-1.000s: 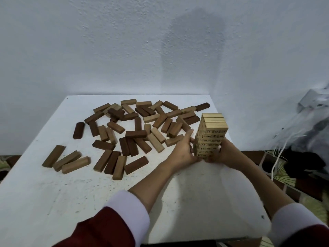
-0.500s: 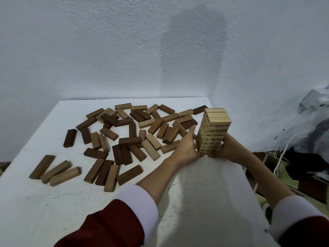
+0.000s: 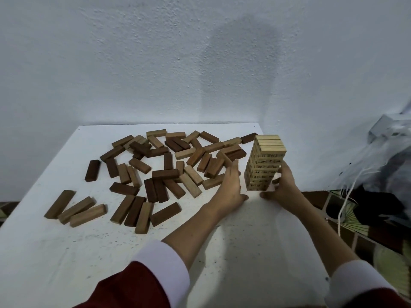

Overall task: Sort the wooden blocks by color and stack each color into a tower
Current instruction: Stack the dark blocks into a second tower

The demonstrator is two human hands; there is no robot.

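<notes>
Tall tower of pale light-wood blocks (image 3: 265, 162) stands upright at the far right edge of the white tabletop (image 3: 66, 252), close to the corner by the white textured wall (image 3: 155, 63). Dark printed numbers show on the block ends down its near face (too small to read reliably). Top layer shows blocks lying side by side.

Right hand (image 3: 281, 185) sits at the tower's lower right side, fingers curled against the bottom layers, thumb low near the base by the tabletop; reads as gripping the tower. Left hand (image 3: 231, 185) is just left of the tower with fingers straight and pointing away, palm facing the tower, a narrow gap visible between it and the blocks; holds nothing. Its heel rests on the tabletop.

Scattered mid-brown and dark-brown wooden blocks (image 3: 169, 165) lie flat in a loose pile across the middle and far part of the tabletop, some overlapping, mixed shades, unsorted. Three mid-brown blocks (image 3: 75, 207) lie side by side apart at the near left. One dark block (image 3: 92, 170) lies alone at the left of the pile.

Both arms wear dark red sleeves with white cuffs (image 3: 164, 263). Off the table at right: clear plastic bag (image 3: 387, 156) and a patterned floor (image 3: 355, 230).
</notes>
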